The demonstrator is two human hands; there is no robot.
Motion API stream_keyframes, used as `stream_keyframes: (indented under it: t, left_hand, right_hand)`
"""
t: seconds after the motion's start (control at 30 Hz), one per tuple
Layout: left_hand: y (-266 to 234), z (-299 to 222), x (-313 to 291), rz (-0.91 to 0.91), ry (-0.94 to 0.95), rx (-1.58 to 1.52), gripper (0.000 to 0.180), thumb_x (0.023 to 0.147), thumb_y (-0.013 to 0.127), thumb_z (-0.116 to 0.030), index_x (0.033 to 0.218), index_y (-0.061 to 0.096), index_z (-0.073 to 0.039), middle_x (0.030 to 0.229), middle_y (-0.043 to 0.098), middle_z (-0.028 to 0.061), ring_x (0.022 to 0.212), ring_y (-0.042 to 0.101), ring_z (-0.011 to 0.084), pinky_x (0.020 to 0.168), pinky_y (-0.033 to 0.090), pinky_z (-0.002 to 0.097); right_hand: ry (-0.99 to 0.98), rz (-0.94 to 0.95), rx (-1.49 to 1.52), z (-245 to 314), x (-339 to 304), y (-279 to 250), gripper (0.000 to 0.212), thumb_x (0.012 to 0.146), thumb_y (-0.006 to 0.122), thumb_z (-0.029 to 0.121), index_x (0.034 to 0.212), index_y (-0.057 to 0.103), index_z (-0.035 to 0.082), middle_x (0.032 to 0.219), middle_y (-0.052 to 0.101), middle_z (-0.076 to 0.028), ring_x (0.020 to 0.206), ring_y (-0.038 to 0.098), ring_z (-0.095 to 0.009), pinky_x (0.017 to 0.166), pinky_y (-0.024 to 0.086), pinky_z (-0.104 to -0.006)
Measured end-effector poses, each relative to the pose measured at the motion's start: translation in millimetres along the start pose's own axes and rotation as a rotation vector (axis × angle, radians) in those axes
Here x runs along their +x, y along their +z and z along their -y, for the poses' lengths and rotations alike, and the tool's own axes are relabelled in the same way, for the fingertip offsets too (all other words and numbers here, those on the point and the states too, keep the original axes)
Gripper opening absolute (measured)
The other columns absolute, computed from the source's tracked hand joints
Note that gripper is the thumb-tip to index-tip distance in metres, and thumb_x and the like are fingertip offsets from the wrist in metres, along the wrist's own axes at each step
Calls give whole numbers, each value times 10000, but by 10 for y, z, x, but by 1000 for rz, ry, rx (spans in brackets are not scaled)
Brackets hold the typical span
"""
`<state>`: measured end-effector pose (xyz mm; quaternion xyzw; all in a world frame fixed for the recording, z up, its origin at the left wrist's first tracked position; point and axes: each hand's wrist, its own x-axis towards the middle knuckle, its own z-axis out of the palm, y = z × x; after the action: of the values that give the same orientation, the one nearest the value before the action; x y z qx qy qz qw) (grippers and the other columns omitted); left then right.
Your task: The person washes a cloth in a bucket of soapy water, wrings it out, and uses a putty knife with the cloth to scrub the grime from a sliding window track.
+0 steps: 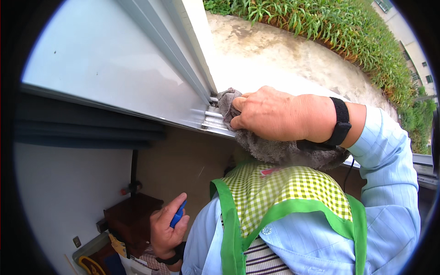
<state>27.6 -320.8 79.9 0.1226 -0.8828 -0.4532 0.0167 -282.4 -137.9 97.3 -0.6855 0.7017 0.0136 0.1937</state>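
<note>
My right hand point(277, 112) is closed on a grey-brown cloth point(275, 147). Its fingers press a bunched end of the cloth against the metal window track point(215, 120), beside the foot of the sliding frame point(195, 59). The rest of the cloth hangs down from the sill under my wrist. Lower down, away from the window, my left hand point(168, 228) grips a small blue plastic tool point(178, 214); only part of it shows between thumb and fingers, so its exact kind is hidden.
A dark curtain point(82, 123) hangs below the window frame at the left. Beneath it stand a brown box-like piece of furniture point(130, 217) and a container with assorted items point(89, 250). Outside lie a pale concrete strip point(284, 50) and green plants point(330, 27).
</note>
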Motion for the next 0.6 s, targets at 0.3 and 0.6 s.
stream_keyframes:
  t: [0.3,0.6]
  left_hand:
    - [-26,-96,62,7,22,3,459,802,676,-86,1243,613,25,792,664,136,657,641,214,647,512,303]
    - [76,-19,472,24,86,17,467,819,672,-117,1265,605,5,783,654,119,656,626,203,645,503,304]
  right_hand:
    - [-51,161,156,-98,-271,-42,295,785,647,132,1075,694,95,1018,578,-164,993,603,-348,856,509,-432]
    - [510,-372,30,-670,-1365,-194,303,774,652,16,1072,599,28,1068,548,-166,998,577,-365,914,491,-425]
